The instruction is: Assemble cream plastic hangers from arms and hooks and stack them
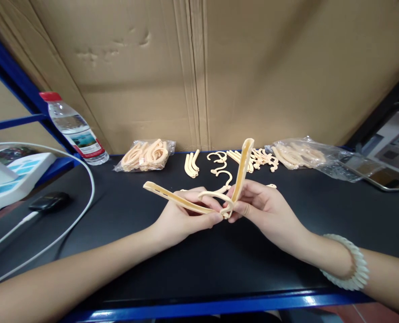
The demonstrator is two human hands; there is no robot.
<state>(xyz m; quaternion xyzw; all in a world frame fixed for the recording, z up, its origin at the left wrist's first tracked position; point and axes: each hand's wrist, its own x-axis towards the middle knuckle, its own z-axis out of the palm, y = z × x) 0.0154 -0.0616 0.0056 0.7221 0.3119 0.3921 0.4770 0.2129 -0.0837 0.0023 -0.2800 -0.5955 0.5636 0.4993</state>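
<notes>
Above the dark table, my two hands hold a cream plastic folding hanger between them. Pinched in my left hand (186, 213) is one hanger arm (165, 194), with slots along its hollow side. The fingers of my right hand (265, 206) close on the other arm (242, 168), which points steeply up. A curved hook (219, 195) sits between the arms where they meet. Fingertips partly cover that joint, so I cannot tell how firmly the pieces are joined. Behind my hands lie several loose hooks (223, 176) and a small stack of hanger arms (190, 165).
Bagged cream parts (145, 155) lie at the back left, another clear bag (300, 153) at the back right. Loose small parts (265, 158) are beside it. A water bottle (76, 130), a white cable (93, 188) and a black device (49, 202) are at left. Cardboard (135, 67) stands behind.
</notes>
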